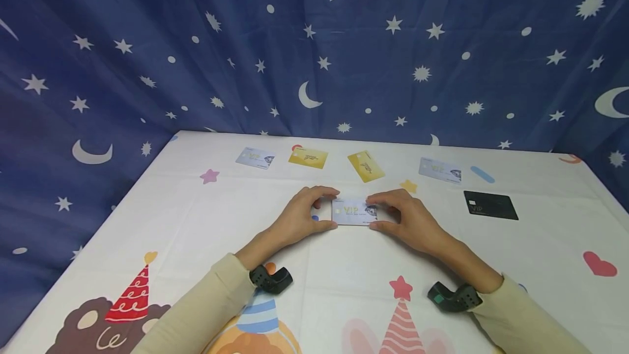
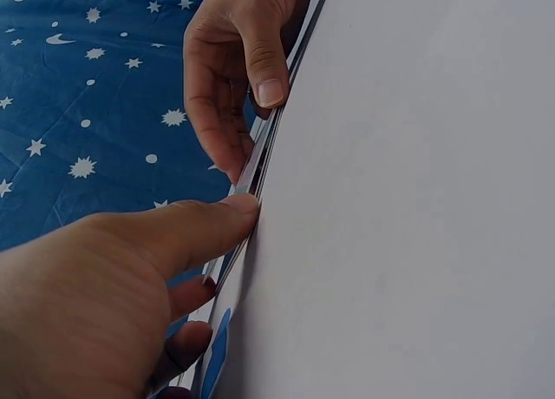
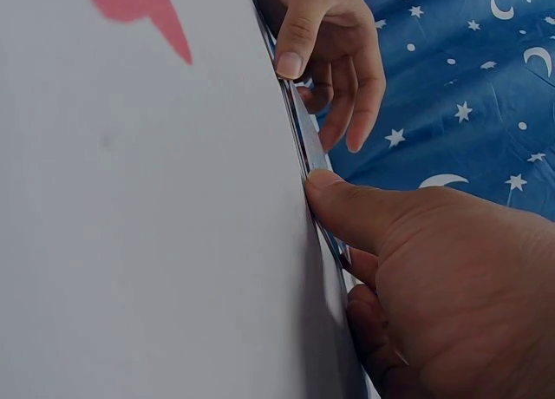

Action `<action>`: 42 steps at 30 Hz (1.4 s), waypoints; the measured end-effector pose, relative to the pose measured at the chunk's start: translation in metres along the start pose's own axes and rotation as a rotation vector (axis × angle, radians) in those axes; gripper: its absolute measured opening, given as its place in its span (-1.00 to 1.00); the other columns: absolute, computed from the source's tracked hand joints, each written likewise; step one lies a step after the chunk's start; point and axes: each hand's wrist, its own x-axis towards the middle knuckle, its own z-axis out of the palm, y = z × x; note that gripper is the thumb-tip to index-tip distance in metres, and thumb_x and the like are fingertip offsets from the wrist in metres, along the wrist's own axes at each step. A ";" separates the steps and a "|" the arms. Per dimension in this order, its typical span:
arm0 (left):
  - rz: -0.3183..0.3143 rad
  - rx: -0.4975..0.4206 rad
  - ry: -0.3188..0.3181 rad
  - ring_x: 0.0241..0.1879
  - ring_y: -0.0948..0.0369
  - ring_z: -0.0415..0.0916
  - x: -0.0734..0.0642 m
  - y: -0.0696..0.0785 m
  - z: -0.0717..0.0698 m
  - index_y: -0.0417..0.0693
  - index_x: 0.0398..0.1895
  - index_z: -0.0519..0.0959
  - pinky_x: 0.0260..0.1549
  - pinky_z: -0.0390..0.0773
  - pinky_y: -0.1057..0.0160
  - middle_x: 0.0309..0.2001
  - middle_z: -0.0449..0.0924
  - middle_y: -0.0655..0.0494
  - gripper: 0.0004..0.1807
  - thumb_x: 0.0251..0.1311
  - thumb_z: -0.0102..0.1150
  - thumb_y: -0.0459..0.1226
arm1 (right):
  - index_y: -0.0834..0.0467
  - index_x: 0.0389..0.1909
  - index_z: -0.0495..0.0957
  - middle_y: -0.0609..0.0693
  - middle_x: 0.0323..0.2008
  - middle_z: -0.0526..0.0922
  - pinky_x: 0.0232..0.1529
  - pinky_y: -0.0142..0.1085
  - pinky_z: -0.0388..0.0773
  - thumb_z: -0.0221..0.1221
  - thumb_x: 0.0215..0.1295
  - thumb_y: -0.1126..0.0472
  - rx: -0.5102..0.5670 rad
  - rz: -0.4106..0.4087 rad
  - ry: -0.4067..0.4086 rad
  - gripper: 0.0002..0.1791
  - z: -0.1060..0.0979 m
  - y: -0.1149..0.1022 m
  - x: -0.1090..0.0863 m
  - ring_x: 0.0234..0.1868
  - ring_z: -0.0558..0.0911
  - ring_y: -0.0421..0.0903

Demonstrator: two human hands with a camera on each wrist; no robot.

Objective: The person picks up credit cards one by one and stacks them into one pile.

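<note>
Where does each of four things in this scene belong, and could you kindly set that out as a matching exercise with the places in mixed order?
Things
1. Black card
2. Nearest silver card
3. Left gold card
4. Star-and-moon cloth

Places
A. Between a silver card at the far left and another gold card
B. Hanging behind the white table
C. Out to the right of the right hand, untouched
D. Held between the left hand and the right hand

Right pairs: 1-C, 2-D, 3-A, 4-B
</note>
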 end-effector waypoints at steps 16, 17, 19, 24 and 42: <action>0.043 -0.021 0.002 -0.21 0.19 0.34 0.000 0.000 -0.001 0.01 0.19 0.48 -0.17 0.35 0.22 0.00 0.52 0.15 -0.33 -0.06 0.49 -0.25 | 0.00 0.12 0.56 -0.02 0.04 0.55 -0.03 -0.12 0.48 0.46 -0.01 0.20 -0.006 0.005 -0.008 -0.41 0.000 0.001 0.000 -0.04 0.51 -0.07; 0.042 -0.022 0.001 -0.21 0.19 0.34 0.000 0.000 -0.001 0.01 0.19 0.48 -0.17 0.35 0.22 0.00 0.52 0.15 -0.34 -0.06 0.49 -0.25 | 0.01 0.11 0.56 -0.01 0.04 0.55 -0.03 -0.12 0.48 0.46 -0.01 0.20 -0.007 0.005 -0.007 -0.42 0.000 0.001 0.000 -0.04 0.51 -0.07; 0.036 -0.021 -0.001 -0.21 0.20 0.34 0.000 0.000 -0.001 0.01 0.19 0.48 -0.16 0.35 0.22 0.00 0.52 0.16 -0.34 -0.06 0.49 -0.24 | 0.02 0.11 0.57 -0.01 0.05 0.55 -0.03 -0.12 0.48 0.46 -0.02 0.20 -0.008 0.001 -0.006 -0.42 -0.001 0.001 0.001 -0.04 0.52 -0.07; 0.016 -0.016 -0.004 -0.21 0.23 0.34 0.001 0.000 -0.001 0.04 0.19 0.49 -0.15 0.36 0.22 0.01 0.52 0.20 -0.34 -0.06 0.50 -0.22 | 0.03 0.11 0.57 0.00 0.05 0.56 -0.03 -0.12 0.48 0.46 -0.02 0.21 -0.007 -0.007 -0.006 -0.41 -0.001 0.001 0.000 -0.03 0.52 -0.06; -0.021 -0.007 -0.011 -0.22 0.23 0.32 0.000 0.001 0.000 0.06 0.20 0.48 -0.19 0.33 0.23 -0.02 0.50 0.20 -0.33 -0.06 0.49 -0.21 | 0.01 0.10 0.57 -0.04 0.09 0.54 0.05 -0.10 0.45 0.45 0.00 0.21 0.014 -0.012 -0.022 -0.43 -0.001 0.002 0.000 0.09 0.48 -0.04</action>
